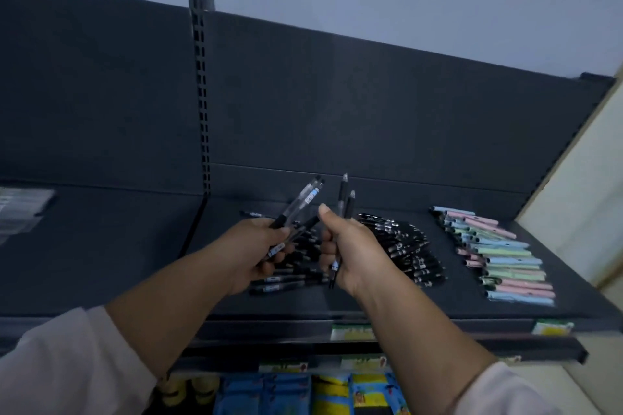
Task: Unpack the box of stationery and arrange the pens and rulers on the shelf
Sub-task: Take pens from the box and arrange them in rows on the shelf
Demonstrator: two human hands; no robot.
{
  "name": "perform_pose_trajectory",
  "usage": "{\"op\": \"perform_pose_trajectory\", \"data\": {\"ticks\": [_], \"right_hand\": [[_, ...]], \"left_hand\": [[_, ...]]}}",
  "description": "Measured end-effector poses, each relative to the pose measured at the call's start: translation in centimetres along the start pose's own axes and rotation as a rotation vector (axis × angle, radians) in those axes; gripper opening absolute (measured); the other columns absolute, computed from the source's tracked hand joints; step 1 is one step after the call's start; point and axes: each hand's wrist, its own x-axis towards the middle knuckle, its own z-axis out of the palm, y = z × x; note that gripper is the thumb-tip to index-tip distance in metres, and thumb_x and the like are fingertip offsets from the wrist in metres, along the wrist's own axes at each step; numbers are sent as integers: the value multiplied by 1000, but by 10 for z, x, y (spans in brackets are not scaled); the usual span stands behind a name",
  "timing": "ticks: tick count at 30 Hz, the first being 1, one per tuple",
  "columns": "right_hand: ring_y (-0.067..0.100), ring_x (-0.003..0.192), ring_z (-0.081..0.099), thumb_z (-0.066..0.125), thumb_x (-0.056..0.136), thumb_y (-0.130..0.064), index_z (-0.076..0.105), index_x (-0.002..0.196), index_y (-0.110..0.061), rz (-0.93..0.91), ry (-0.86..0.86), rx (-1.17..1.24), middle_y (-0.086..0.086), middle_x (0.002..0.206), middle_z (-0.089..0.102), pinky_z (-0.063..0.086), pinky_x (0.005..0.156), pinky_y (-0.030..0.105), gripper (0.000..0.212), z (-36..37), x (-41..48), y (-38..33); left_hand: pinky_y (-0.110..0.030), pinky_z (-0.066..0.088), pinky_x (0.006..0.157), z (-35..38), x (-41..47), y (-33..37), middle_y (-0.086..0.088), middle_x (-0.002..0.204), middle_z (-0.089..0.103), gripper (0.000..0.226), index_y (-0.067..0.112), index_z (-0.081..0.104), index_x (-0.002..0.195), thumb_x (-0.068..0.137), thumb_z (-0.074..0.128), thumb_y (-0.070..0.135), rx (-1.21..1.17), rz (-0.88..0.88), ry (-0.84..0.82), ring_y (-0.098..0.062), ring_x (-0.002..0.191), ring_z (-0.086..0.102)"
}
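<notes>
While both hands are raised over the dark shelf [101,263], each one grips pens. The left hand [256,246] has its fingers [266,268] curled round a bunch of clear pens [298,207] with black grips. These fan out, two pointing up and to the right and at least one more lying lower across the palm. The right hand [354,253] is just beside it, close to touching. Its fingers are wrapped round two pens [343,199] that stand nearly upright, and its thumb is stretched up along them.

Below and between the hands, a row of clear pens [290,280] lies flat on the shelf, partly hidden by the hands. To the right of that row lies a packed batch of black pens [408,249], side by side at a slant. Further right, apart from the black ones, is a column of pastel pens [499,256] in pink, blue and green, near the shelf's right end.

A slotted post [201,94] runs up the back panel behind the left hand. A clear packet [20,209] lies on the neighbouring shelf section at the far left. Price labels [350,332] sit on the front rail, and blue and yellow packs [296,391] hang below it. White sleeves [67,371] cover both forearms up to about mid-arm.
</notes>
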Motion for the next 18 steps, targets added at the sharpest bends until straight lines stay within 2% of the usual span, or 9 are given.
{"op": "perform_pose_trajectory", "data": {"ticks": [6,9,11,13,14,15,16,18], "right_hand": [[4,36,33,69,87,-23,52,83,-14,113,111,79,-3,57,45,26,31,15,20,12,26,17],[4,34,37,66,89,-23,57,83,-13,170,35,149,-2,55,51,26,29,14,15,19,31,19],[8,35,48,61,92,-23,61,95,-10,193,-35,169,2,58,61,30,29,15,13,25,34,17],[17,46,62,53,97,-23,61,101,-6,225,-63,205,7,66,68,45,36,23,19,29,41,13],[23,54,65,48,100,-24,61,93,-3,247,-63,228,10,65,69,54,48,31,26,29,44,10],[28,62,66,44,101,-24,60,83,-1,267,-43,253,11,63,68,56,61,39,33,28,49,8],[29,67,65,42,102,-23,57,76,-2,276,-12,278,11,60,67,54,68,43,37,25,54,7],[26,70,62,41,101,-17,55,76,-6,280,20,322,7,63,63,52,67,43,31,19,62,4]], "left_hand": [[-17,36,42,-16,22,-3,-3,75,63,12,15,66,99,95,55,16,69,0,-66,-7,56,49],[-19,38,48,-13,29,-1,-2,76,65,11,15,65,98,96,54,15,51,20,-58,-8,57,52],[-22,41,54,-9,35,1,-3,79,66,12,15,65,98,96,53,15,46,27,-73,-10,62,54],[-29,47,66,-8,42,1,-6,88,68,15,13,66,101,96,52,15,40,24,-69,-16,75,60],[-33,48,72,-10,46,0,-8,91,69,16,13,66,103,97,51,16,41,24,-49,-19,80,61],[-34,49,75,-13,50,0,-8,90,68,16,13,66,103,97,51,17,57,25,-19,-20,81,62],[-34,49,74,-16,53,-1,-6,86,67,15,15,65,103,97,51,18,84,25,14,-20,79,62],[-32,49,70,-21,57,-2,-2,76,65,14,18,65,102,97,52,21,132,27,64,-17,72,62]]}}
